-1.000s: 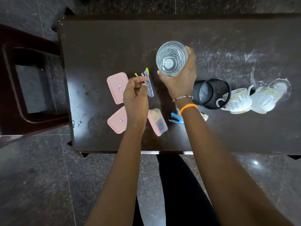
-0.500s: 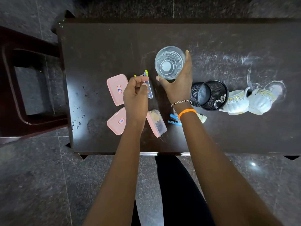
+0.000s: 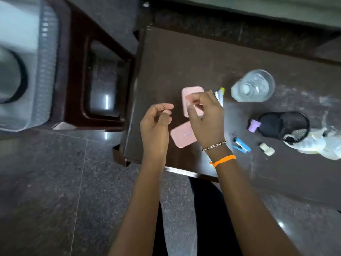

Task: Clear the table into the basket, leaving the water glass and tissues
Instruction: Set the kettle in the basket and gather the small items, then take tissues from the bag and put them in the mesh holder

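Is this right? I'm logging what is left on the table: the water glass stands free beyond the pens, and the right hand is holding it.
Not quite. The head view shows the glass standing free beyond the pens, but the right hand is not on it; it is at a pink box.

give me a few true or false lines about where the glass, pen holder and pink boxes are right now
1. The water glass stands on the table with no hand on it. True.
2. The black mesh pen holder stands upright. False: it lies on its side.
3. Two pink boxes lie near the table's left edge, the nearer pink box just left of the right hand. True.
4. The blue stapler is in the left hand. False: it lies on the table, right of the right wrist.
5. The right hand is over the farther pink box. True.
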Demonstrator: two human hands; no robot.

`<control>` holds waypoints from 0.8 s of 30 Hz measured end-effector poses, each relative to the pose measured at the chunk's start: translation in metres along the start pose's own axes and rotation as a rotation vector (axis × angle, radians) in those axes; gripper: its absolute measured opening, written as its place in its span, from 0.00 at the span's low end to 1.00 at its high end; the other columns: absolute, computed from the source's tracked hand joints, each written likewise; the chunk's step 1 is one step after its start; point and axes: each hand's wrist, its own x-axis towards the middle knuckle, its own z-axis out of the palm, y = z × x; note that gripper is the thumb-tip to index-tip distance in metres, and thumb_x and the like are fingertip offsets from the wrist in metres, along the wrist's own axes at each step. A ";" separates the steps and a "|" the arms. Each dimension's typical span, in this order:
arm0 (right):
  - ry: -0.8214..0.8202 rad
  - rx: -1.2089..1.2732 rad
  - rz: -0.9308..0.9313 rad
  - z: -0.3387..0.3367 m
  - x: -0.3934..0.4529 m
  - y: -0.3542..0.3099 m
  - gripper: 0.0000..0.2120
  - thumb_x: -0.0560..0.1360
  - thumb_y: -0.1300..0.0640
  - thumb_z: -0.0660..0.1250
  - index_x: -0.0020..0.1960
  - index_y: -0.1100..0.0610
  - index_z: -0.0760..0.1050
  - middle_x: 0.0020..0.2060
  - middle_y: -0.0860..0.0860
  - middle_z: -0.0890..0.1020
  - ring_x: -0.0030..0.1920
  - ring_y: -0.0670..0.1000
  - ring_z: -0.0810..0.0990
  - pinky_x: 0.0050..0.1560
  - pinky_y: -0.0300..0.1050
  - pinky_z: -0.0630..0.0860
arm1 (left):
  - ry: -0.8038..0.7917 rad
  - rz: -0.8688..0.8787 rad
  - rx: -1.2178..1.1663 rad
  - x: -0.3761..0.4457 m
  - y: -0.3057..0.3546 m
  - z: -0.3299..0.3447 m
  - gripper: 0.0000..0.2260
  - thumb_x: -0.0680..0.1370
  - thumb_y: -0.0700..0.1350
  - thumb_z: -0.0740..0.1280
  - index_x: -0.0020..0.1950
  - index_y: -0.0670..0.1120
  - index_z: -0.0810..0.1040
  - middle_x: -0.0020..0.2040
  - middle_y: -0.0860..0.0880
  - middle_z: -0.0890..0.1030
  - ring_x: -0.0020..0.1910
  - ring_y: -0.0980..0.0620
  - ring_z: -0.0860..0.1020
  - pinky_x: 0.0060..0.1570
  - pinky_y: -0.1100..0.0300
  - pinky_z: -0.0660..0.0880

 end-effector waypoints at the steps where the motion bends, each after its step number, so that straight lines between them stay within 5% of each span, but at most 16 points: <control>1: -0.052 0.015 -0.032 0.016 0.000 -0.014 0.07 0.72 0.64 0.62 0.46 0.60 0.78 0.44 0.53 0.80 0.45 0.52 0.78 0.50 0.48 0.77 | 0.028 0.015 -0.013 0.003 0.005 -0.020 0.13 0.76 0.34 0.61 0.42 0.50 0.80 0.38 0.57 0.79 0.39 0.60 0.75 0.49 0.62 0.75; 8: -0.273 0.038 -0.238 0.123 0.007 -0.112 0.07 0.72 0.66 0.64 0.44 0.58 0.79 0.40 0.52 0.80 0.38 0.43 0.75 0.42 0.25 0.71 | 0.252 0.066 -0.119 0.036 0.042 -0.154 0.12 0.77 0.35 0.62 0.44 0.50 0.79 0.38 0.55 0.77 0.37 0.60 0.74 0.44 0.68 0.73; 11: -0.322 0.080 -0.276 0.169 0.015 -0.154 0.08 0.72 0.67 0.63 0.44 0.59 0.79 0.40 0.51 0.79 0.36 0.42 0.74 0.41 0.23 0.70 | 0.320 0.053 -0.192 0.062 0.057 -0.200 0.11 0.77 0.36 0.62 0.45 0.50 0.79 0.36 0.55 0.76 0.34 0.61 0.73 0.38 0.71 0.73; 15: -0.322 0.032 -0.341 0.230 0.038 -0.201 0.07 0.72 0.67 0.62 0.44 0.62 0.79 0.42 0.56 0.80 0.38 0.49 0.77 0.42 0.29 0.74 | 0.346 -0.005 -0.226 0.097 0.068 -0.241 0.10 0.77 0.37 0.62 0.45 0.51 0.77 0.37 0.51 0.74 0.32 0.60 0.72 0.34 0.71 0.71; 19: -0.310 -0.275 -0.411 0.283 0.075 -0.222 0.11 0.72 0.66 0.61 0.53 0.62 0.77 0.52 0.60 0.80 0.53 0.59 0.78 0.57 0.51 0.72 | 0.340 -0.017 -0.215 0.126 0.072 -0.261 0.10 0.77 0.36 0.62 0.47 0.50 0.77 0.41 0.50 0.75 0.37 0.57 0.72 0.44 0.64 0.71; 24: -0.535 -0.851 -0.428 0.349 0.120 -0.234 0.24 0.75 0.66 0.58 0.70 0.64 0.57 0.73 0.60 0.61 0.73 0.61 0.59 0.69 0.55 0.62 | 0.330 -0.037 -0.233 0.151 0.068 -0.276 0.12 0.76 0.34 0.61 0.44 0.51 0.77 0.37 0.53 0.75 0.35 0.57 0.72 0.41 0.69 0.72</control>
